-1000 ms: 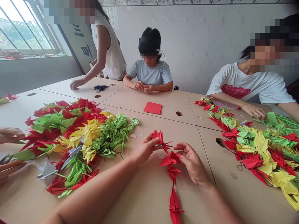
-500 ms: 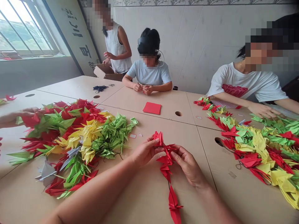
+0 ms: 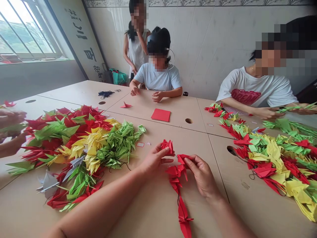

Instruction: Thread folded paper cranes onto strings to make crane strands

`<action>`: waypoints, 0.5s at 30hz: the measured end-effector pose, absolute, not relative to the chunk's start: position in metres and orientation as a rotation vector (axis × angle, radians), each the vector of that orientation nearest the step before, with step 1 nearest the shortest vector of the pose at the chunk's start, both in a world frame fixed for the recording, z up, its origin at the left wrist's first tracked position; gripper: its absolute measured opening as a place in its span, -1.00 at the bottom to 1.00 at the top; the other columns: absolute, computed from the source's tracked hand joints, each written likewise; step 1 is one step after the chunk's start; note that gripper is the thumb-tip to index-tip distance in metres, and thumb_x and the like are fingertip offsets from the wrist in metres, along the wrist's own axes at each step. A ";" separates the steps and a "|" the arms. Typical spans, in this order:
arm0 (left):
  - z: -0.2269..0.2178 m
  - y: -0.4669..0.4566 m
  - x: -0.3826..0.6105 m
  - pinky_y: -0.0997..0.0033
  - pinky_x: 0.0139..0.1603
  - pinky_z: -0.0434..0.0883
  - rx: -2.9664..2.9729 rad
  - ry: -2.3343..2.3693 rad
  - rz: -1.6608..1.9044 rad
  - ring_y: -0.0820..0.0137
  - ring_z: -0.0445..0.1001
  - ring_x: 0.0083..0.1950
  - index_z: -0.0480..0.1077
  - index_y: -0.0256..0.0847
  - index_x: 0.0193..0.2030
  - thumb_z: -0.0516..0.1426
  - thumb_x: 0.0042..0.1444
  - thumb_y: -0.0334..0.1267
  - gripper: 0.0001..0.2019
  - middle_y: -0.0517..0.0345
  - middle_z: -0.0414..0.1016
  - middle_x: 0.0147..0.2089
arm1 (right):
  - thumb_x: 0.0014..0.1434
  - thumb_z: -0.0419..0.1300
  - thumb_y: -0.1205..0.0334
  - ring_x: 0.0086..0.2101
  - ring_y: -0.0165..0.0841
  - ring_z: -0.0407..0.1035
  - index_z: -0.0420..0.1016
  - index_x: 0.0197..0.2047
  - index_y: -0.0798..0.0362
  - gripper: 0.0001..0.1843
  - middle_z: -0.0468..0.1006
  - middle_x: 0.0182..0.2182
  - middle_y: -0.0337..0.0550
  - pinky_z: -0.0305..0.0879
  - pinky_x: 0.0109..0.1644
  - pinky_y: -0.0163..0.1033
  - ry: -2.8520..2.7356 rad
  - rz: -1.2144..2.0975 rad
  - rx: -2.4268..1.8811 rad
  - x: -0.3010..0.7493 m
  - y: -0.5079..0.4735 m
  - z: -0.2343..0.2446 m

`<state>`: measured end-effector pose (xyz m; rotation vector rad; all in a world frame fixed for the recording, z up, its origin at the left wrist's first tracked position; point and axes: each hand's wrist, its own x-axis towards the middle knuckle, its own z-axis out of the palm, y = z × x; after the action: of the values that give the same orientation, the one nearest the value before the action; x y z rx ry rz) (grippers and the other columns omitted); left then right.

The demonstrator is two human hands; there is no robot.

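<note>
My left hand (image 3: 154, 161) pinches a red paper crane (image 3: 167, 145) between thumb and fingers just above the table. My right hand (image 3: 201, 174), a little to the right, is closed on the top of a string of red paper cranes (image 3: 178, 191) that trails down toward the table's near edge. A thin dark thread joins the crane in my left hand to the string. Both hands hover over the beige table (image 3: 153, 211) near its middle.
A big pile of red, green and yellow cranes (image 3: 81, 138) lies at left, another pile (image 3: 272, 152) at right. A red paper stack (image 3: 161, 115) and a loose red crane (image 3: 125, 105) lie farther back. Other people sit and stand around; another person's hands (image 3: 10, 132) work at far left.
My right hand slid the strung cranes up and closer to my left hand. A loose red crane now lies before the seated person opposite. The standing person moved behind that person.
</note>
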<state>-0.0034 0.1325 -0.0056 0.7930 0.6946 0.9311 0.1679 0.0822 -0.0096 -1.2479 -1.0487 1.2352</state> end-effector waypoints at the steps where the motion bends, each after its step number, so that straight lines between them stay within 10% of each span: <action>1: -0.005 0.131 -0.003 0.46 -0.25 0.46 0.852 0.738 0.951 0.41 0.47 -0.19 0.32 -0.22 -0.17 0.18 0.06 -0.13 -0.74 0.11 0.43 -0.22 | 0.03 0.25 -0.01 -0.35 -0.36 0.34 0.46 -0.34 0.04 -0.72 0.50 -0.39 -0.19 0.28 -0.22 -0.26 -1.006 1.253 -1.236 0.168 0.082 -0.009; 15: -0.016 0.125 0.007 0.51 -0.43 0.37 1.341 0.850 0.944 0.51 0.34 -0.42 0.25 -0.24 -0.28 0.10 0.10 -0.04 -0.72 0.20 0.34 -0.38 | 0.09 0.20 0.07 -0.30 -0.31 0.41 0.35 -0.20 -0.03 -0.76 0.51 -0.33 -0.19 0.35 -0.19 -0.22 -1.168 1.105 -1.257 0.159 0.079 -0.011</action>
<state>0.0071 0.1251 -0.0161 1.3405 0.8499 0.9436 0.1592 0.0788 -0.0112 -1.2574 -1.1682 1.1055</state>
